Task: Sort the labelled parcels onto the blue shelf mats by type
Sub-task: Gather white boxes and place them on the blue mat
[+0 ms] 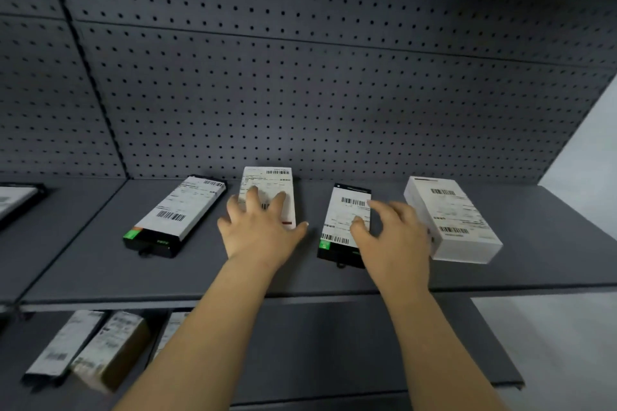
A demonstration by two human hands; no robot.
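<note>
Left grip (258, 230) — white labelled parcel (268, 193)

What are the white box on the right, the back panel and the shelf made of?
White box: looks like matte cardboard, with crisp folded edges and paper labels stuck on top. Back panel: probably grey painted sheet metal pegboard, with even rows of punched holes and a faint sheen. Shelf: flat grey, thin front lip, likely painted metal, though a mat on top can't be ruled out.
</note>
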